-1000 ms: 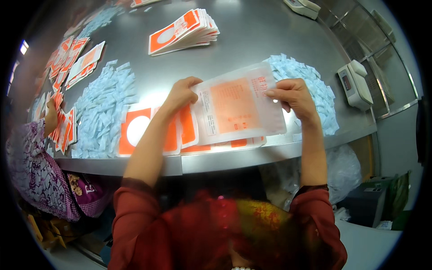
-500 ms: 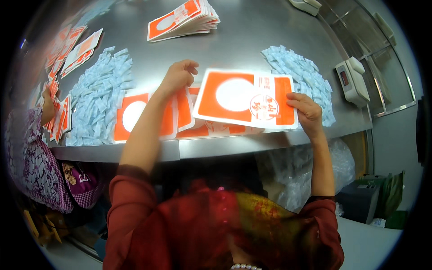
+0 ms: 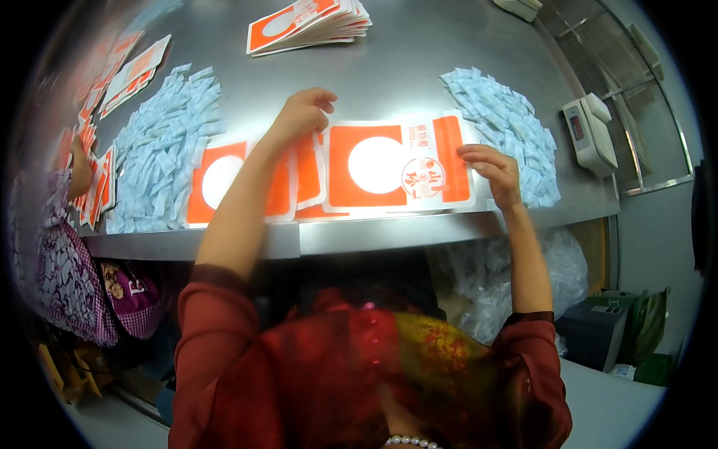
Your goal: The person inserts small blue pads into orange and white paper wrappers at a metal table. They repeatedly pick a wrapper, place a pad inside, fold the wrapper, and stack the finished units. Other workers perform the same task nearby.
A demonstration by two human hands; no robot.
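Observation:
My left hand [image 3: 301, 116] hovers over the pouches at the middle of the table. Its fingers are loosely bent and apart, with nothing visible in them. A flat orange-and-white pouch [image 3: 441, 161] with a white circle lies in front of me, on top of other pouches. At its right edge is my right hand [image 3: 493, 170], fingers stretched out and touching or just above the edge. Another orange pouch [image 3: 217, 183] lies to the left, partly behind my left forearm. Heaps of small pale blue sachets lie on the left [image 3: 164, 157] and right [image 3: 508, 135].
A fanned stack of pouches [image 3: 310, 26] lies at the back. A white scale-like device [image 3: 589, 135] stands at the right edge by a metal frame. At far left, a co-worker's hand [image 3: 79, 168] is among more pouches. Clear plastic bags [image 3: 516, 277] are below the table.
The pouch in my right hand has come down flat onto the other pouches, shifting slightly left. My right fingers have loosened and straightened. My left hand has hardly moved.

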